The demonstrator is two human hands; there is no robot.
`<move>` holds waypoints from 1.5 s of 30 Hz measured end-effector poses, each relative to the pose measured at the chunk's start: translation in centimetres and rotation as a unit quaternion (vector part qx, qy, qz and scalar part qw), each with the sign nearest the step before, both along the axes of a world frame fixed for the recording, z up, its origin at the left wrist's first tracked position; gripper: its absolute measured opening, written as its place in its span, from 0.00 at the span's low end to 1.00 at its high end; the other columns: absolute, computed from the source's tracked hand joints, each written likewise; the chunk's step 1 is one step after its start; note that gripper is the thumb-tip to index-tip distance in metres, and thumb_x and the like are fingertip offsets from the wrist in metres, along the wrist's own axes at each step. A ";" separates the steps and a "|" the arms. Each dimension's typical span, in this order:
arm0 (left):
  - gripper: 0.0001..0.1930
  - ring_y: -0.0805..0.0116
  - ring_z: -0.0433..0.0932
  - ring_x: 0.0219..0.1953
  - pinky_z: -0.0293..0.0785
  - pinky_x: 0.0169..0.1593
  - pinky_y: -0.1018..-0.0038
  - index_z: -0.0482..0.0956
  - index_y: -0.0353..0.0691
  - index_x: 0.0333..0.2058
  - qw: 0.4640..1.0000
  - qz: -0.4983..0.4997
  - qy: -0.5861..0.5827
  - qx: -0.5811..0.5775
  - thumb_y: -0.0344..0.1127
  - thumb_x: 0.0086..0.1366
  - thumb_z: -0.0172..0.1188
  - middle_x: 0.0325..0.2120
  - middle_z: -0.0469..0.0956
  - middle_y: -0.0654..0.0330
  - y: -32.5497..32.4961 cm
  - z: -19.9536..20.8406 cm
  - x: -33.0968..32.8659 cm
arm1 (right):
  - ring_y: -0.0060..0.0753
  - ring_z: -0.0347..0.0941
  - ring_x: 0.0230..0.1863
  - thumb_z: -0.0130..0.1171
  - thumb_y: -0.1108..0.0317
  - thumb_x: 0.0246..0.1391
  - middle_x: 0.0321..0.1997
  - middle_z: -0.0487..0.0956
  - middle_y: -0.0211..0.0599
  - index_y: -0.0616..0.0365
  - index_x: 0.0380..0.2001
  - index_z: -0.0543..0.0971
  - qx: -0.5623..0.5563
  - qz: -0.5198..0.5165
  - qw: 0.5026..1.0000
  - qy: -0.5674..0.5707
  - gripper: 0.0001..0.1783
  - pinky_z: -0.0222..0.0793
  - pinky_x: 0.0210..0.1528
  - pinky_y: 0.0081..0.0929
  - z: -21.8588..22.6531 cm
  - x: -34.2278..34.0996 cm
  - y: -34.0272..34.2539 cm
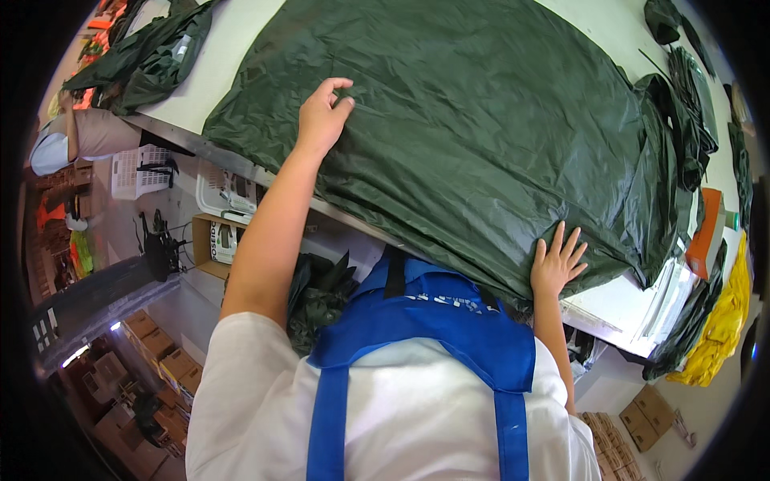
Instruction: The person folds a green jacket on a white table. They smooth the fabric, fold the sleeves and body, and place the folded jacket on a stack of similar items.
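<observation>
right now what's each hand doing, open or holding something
Left hand: open, loosely curled, no grip visible.
Right hand: open, spread on green sheet.

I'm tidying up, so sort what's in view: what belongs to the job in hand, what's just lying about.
In the job:
dark green sheet, right hand spread on it, left hand over it;
white worktable beneath.

Apparently just lying about:
yellow fabric bundle;
white slotted basket;
open cardboard box.

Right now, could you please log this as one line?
left hand: curled over dark-green sheet; right hand: spread on sheet; sheet: wrinkled, on white table
</observation>
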State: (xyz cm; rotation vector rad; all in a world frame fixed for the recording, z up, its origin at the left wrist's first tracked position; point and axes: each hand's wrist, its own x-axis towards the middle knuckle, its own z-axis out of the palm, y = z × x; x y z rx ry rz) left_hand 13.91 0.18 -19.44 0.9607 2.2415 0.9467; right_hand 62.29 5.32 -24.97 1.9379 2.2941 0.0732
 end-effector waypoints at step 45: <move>0.26 0.60 0.47 0.69 0.35 0.68 0.50 0.58 0.69 0.63 0.832 -0.389 0.395 -0.038 0.55 0.67 0.46 0.67 0.50 0.64 8.4 -2.9 10.8 | 0.54 0.72 0.48 0.45 0.47 0.60 0.45 0.78 0.47 0.52 0.48 0.73 0.038 0.027 0.988 0.147 0.23 0.66 0.48 0.46 3.4 6.2 20.1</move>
